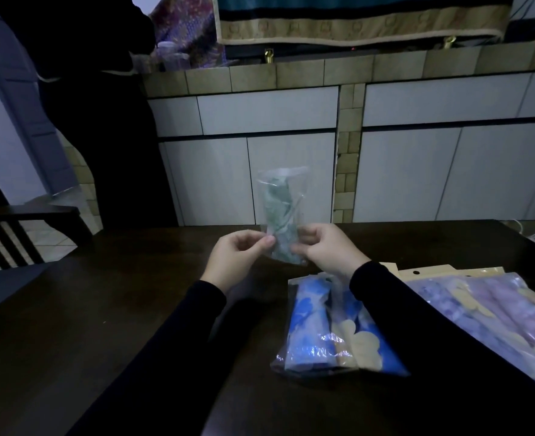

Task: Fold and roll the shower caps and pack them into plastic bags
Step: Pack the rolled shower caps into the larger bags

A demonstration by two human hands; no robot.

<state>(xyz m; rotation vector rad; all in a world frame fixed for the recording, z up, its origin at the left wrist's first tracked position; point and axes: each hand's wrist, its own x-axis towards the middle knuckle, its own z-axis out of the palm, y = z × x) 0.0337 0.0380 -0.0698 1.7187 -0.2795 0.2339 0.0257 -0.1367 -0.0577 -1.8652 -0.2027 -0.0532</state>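
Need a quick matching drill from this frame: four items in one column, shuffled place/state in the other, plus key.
Column 1
1. clear bag with green cap
2. blue pack
3. purple pack
4. chair

Column 2
A. flat on the table, partly under the right sleeve
B. at the table's far left edge
C. held upright above the table, pinched by left hand and right hand
D. at the table's right edge, card header with a hang hole

Pairs: 1-C, 2-A, 3-D, 4-B

two hands (238,256) (326,247), three packed plastic bags (283,215) (326,328) (486,313), one chair (11,234)
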